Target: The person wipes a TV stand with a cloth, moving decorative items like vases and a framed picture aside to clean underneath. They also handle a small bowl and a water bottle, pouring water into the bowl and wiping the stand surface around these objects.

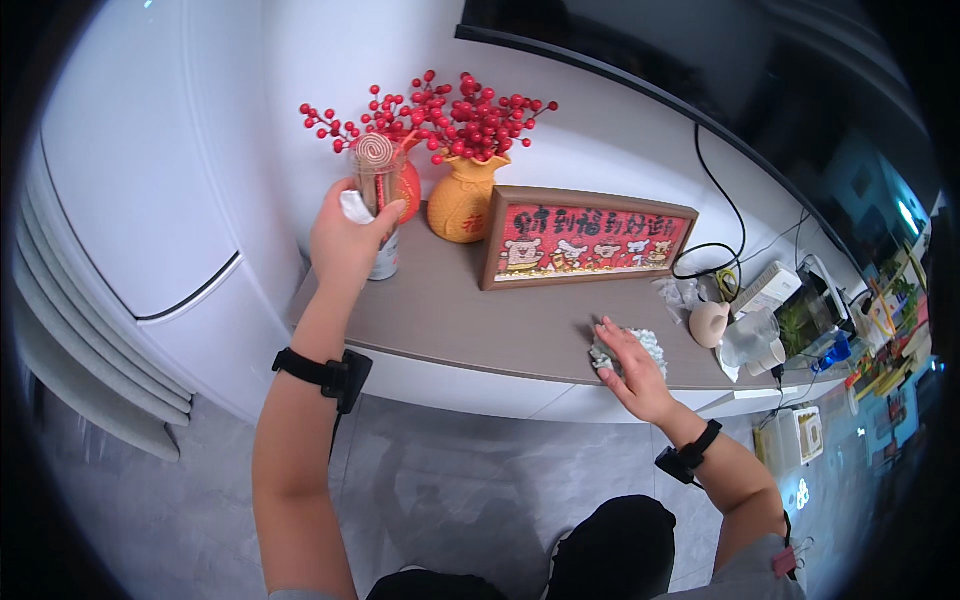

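My left hand (349, 236) is wrapped around a clear cylindrical container (386, 255) at the left end of the cabinet top. Brown sticks and a spiral-patterned disc (375, 150) show at its upper end. A piece of white material (355, 207) shows between my left thumb and fingers; whether it is part of the container I cannot tell. Farther right, my right hand (634, 371) holds a fluffy pale grey cloth (651, 346) down on the cabinet top (450, 315), near the front edge, its fingers stretched over the cloth.
Behind stand a red vase (408, 191) and a yellow vase (459, 199) with red berry branches (480, 112). A framed picture (592, 236) leans rightward of them. A beige jug (709, 324), clear plastic container (750, 335), fish tank (806, 322) and cables crowd the right. A television (675, 67) hangs above.
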`<state>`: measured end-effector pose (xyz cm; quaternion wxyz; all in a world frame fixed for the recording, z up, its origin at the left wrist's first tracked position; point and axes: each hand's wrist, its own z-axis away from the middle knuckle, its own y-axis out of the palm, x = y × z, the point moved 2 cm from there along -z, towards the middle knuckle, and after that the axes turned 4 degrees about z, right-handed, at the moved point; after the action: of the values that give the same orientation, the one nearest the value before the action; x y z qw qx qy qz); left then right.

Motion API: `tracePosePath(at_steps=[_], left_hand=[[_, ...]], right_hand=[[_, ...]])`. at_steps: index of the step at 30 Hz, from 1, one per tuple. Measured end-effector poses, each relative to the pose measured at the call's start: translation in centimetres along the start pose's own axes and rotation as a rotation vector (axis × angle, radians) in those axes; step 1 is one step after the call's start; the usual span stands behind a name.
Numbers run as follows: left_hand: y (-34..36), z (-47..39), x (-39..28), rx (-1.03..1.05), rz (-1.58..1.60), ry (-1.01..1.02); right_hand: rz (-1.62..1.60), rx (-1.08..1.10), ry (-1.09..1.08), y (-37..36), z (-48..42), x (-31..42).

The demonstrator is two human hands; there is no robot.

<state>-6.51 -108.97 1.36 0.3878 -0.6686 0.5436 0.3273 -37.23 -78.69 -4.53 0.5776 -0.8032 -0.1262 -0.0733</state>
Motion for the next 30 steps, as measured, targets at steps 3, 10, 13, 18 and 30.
tracePosePath(at_steps=[3, 10, 13, 18, 30], left_hand=[[0.6, 0.1, 0.7, -0.003, -0.066, 0.008], [-0.9, 5.2, 1.1, -0.248, 0.03, 0.071], [-0.7, 10.4, 0.5, -0.226, 0.375, 0.001], [-0.2, 15.9, -1.9, 0.233, 0.639, -0.516], [2.6, 18.1, -3.3, 0.718, 0.955, -0.864]], right_hand=[[0.078, -0.138, 0.035, -0.4, 0.9, 0.2], [0.191, -0.18, 0.254, 2.6, 1.0, 1.1], [0.088, -0.084, 0.052, 4.5, -3.7, 2.8], [0.003, 0.123, -0.109, 4.4, -5.6, 4.7], [0.301, 0.023, 0.087, 3.6, -0.8, 0.8]])
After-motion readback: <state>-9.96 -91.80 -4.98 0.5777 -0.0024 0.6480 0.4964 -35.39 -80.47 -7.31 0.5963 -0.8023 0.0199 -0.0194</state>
